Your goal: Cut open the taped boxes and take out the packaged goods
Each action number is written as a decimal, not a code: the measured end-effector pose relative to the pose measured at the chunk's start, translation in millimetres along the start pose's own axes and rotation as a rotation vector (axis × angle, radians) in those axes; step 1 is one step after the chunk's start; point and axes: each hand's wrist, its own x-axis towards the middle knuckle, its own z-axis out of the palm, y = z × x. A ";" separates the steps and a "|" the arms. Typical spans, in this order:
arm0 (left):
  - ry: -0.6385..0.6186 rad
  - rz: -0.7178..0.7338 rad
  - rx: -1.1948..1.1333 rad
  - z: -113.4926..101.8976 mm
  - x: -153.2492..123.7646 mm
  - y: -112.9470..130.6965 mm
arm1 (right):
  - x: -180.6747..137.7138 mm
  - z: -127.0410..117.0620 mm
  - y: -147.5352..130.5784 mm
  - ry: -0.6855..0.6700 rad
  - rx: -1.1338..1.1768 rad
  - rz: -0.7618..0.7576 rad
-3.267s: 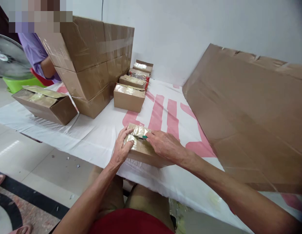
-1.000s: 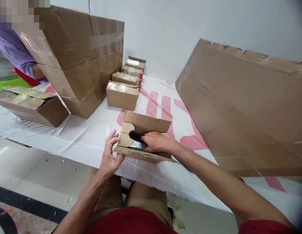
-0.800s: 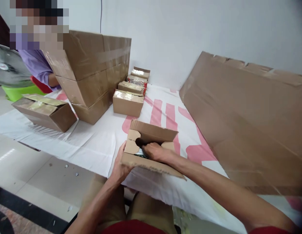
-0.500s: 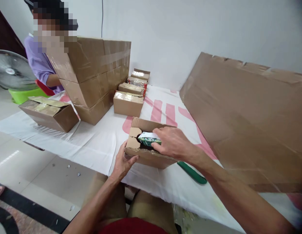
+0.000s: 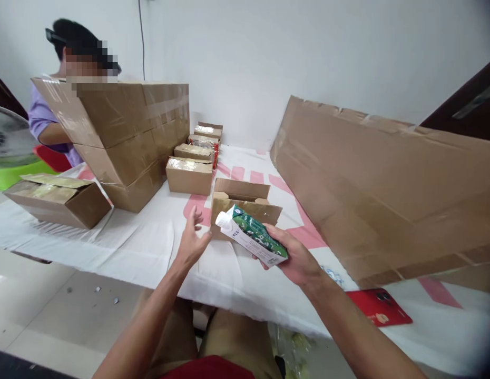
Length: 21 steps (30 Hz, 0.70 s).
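My right hand point(image 5: 294, 260) grips a green and white drink carton point(image 5: 251, 237) with a white cap, lifted above the table's near edge and tilted toward the left. Just behind it stands a small open cardboard box point(image 5: 245, 202) with its flaps up. My left hand point(image 5: 192, 239) hovers open beside that box's left side, fingers spread, touching nothing.
Taped small boxes point(image 5: 188, 175) line up toward the wall. Big stacked cartons point(image 5: 122, 137) stand at left, with a person in purple behind them. Another box point(image 5: 57, 199) lies far left. A large flattened cardboard sheet point(image 5: 387, 179) leans at right. A red phone point(image 5: 377, 307) lies on the white table cover point(image 5: 142, 247).
The taped box was opened. My right hand reached in and pulled out the green carton, lifting it toward me. My left hand let go of the box.
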 end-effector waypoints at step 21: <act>0.007 0.023 -0.439 -60.9 -24.9 82.3 | 24.6 50.6 7.0 0.046 -0.211 -0.444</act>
